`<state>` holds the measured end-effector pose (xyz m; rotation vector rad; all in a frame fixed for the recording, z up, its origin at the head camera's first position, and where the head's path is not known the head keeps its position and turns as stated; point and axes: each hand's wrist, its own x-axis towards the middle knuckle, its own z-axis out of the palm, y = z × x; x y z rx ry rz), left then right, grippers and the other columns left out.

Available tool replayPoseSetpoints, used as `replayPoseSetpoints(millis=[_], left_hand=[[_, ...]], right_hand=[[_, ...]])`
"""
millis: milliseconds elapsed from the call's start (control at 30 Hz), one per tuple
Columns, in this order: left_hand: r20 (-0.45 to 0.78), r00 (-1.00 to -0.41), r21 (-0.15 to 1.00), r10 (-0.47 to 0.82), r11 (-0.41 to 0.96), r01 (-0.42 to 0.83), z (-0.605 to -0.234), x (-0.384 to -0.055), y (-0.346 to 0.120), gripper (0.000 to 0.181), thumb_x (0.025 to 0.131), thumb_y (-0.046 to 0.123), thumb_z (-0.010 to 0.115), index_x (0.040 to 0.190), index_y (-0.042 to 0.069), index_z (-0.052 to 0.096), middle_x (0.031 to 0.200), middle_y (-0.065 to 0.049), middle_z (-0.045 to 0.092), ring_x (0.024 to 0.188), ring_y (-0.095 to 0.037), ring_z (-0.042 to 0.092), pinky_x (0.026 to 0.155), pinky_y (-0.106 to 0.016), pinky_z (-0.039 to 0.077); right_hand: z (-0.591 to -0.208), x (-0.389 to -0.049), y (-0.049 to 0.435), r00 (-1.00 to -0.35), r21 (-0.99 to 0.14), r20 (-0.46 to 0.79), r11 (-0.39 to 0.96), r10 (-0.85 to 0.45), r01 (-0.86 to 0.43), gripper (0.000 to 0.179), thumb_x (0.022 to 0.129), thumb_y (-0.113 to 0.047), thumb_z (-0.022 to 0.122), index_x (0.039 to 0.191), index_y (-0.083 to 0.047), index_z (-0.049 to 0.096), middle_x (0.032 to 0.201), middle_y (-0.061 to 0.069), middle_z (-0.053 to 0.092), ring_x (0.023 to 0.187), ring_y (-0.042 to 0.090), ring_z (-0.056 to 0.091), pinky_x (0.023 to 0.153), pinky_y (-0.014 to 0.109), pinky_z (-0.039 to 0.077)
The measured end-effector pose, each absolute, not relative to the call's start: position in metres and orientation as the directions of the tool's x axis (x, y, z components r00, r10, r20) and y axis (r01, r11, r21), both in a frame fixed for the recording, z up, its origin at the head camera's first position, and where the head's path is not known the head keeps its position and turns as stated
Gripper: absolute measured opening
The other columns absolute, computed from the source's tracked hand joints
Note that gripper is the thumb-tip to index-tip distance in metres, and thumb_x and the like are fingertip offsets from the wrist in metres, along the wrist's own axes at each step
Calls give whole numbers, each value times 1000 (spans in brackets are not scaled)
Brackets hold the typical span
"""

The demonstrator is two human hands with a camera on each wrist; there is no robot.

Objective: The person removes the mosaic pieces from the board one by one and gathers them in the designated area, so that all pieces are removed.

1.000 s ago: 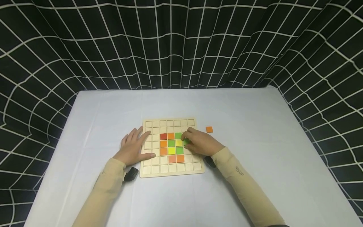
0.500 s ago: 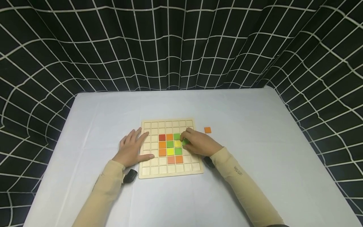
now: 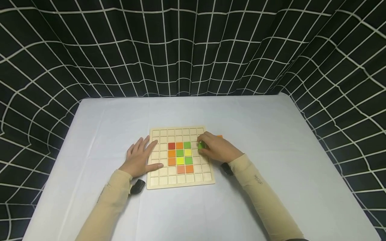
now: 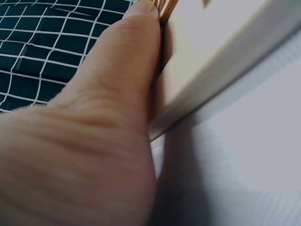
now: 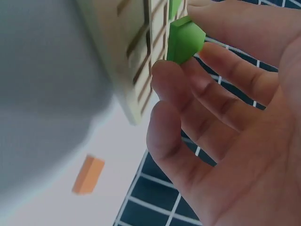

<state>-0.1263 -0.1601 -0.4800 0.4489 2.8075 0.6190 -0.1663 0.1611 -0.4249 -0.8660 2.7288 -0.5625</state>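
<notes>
Green tile (image 5: 185, 41) pinched by right hand (image 3: 220, 147); left hand (image 3: 137, 160) spread partly over board (image 3: 178, 132); sleeve writing (image 3: 258, 179) unreadable.

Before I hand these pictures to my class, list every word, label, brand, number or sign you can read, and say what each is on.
No text can be read with certainty.
Right sleeve: one small dark mark that looks like writing, too small and blurred to read.
Board and coloured tiles: no lettering visible.
</notes>
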Motion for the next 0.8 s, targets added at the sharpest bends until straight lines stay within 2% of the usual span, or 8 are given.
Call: replayPoseSetpoints(millis=[167, 400, 567, 800], left_hand=[[-158, -925, 440, 345, 863, 247, -482, -127, -161, 97, 80, 67, 61, 153, 19, 18, 160, -15, 4, 146, -40, 1, 112, -62, 3], [-149, -927, 446, 344, 860, 248, -483, -128, -162, 97, 80, 67, 61, 153, 20, 18, 161, -14, 4, 146, -39, 1, 112, -62, 3], [-146, -929, 448, 341, 860, 245, -483, -128, -162, 97, 79, 67, 62, 153, 20, 19, 161, -14, 5, 146, -39, 1, 112, -62, 4], [-141, -929, 457, 341, 855, 245, -488, -129, -163, 99, 78, 71, 59, 153, 22, 19, 161, -12, 5, 146, -38, 0, 112, -62, 3]], right_hand=[[-422, -171, 176, -829, -394, -81, 782, -553, -483, 37, 88, -21, 70, 120, -8, 57, 100, 1, 59, 83, 14, 56, 75, 32, 50], [-424, -179, 206, -862, -330, -45, 822, -505, -465, 29, 88, -17, 71, 114, -8, 62, 100, 1, 60, 86, 15, 58, 80, 33, 51], [-424, -186, 224, -892, -327, -94, 859, -443, -393, 28, 88, -17, 70, 113, -10, 61, 103, 2, 61, 90, 18, 60, 81, 37, 51], [-430, -193, 244, -922, -302, -181, 912, -342, -279, 34, 88, -17, 69, 120, -9, 58, 113, 7, 63, 105, 25, 60, 92, 45, 48]])
